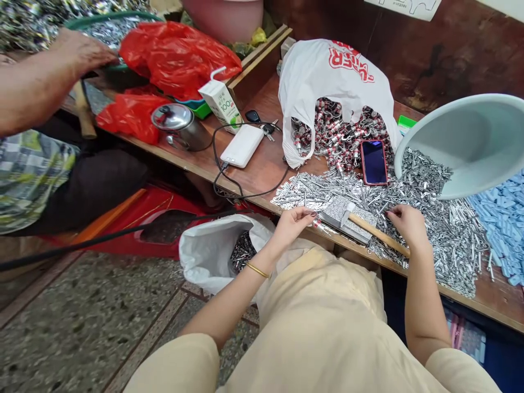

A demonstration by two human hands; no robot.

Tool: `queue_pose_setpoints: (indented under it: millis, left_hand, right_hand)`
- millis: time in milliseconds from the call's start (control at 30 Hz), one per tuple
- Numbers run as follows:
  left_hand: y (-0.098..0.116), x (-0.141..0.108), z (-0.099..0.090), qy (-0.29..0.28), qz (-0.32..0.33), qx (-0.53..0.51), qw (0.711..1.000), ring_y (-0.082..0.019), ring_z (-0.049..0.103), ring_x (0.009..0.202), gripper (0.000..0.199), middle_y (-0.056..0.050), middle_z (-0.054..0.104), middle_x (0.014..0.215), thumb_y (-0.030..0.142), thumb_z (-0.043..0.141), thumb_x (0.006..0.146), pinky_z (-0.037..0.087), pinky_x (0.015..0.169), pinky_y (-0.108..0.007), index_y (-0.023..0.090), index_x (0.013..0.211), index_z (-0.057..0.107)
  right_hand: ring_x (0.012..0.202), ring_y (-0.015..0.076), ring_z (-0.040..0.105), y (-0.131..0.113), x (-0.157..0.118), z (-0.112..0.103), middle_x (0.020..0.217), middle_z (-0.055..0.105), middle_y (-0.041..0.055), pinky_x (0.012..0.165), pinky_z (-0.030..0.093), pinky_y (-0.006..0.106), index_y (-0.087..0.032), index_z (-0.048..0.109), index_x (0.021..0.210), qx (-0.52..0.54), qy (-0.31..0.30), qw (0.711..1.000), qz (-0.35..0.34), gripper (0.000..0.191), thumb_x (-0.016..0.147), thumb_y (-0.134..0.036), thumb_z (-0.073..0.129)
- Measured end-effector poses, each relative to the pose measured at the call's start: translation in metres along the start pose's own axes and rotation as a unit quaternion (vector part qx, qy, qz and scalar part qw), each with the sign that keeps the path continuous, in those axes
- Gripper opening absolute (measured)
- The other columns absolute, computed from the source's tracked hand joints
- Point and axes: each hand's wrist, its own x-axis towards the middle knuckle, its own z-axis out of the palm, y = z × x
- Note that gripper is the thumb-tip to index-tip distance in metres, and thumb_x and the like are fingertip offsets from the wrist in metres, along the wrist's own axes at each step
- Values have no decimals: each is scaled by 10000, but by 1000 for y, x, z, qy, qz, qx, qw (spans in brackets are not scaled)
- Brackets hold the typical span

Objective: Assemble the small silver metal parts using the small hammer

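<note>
Slender metal pieces (454,234) are heaped on the wooden bench (266,173), a crinkled plastic bag (323,68) behind. A hammer (377,234) is laid across a speckled block (336,206); beside it, a red-and-silver piece (317,222) is pinched between the fingers of the left hand (295,224). The right hand's (410,225) fingers are curled; their hold cannot be told.

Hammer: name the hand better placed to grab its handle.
Right hand, probably: it is close to the free end of the hammer handle, while the left hand is farther off, beyond the hammer head.
</note>
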Motion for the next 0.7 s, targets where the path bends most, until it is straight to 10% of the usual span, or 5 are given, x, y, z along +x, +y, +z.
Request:
queue_pose_setpoints:
  millis: [200,400,700]
  left_hand:
    - [-3,23,-10,-30,-29,32,999,-136,630,645,299,-24,710,711,376,806,661,508,660,-262,128,798,710]
    - [-4,37,-12,-53,-34,115,991,-127,576,619,239,-12,670,673,366,731,701,434,611,-243,135,731,678]
    - [-4,50,-16,-102,-27,213,971,-146,596,635,150,-8,671,655,293,667,697,456,609,-241,144,693,682]
  right_hand:
    - [800,222,666,-18,-18,-10,929,742,107,775,522,380,-179,704,1061,230,67,971,-6,291,882,-369,575]
    - [863,181,690,-80,-27,-2,952,744,49,813,567,363,-217,758,979,453,-36,878,-151,163,875,-280,649]
    - [850,181,657,-134,-5,13,899,742,33,788,491,322,-226,771,959,283,-126,898,-312,234,870,-88,604]
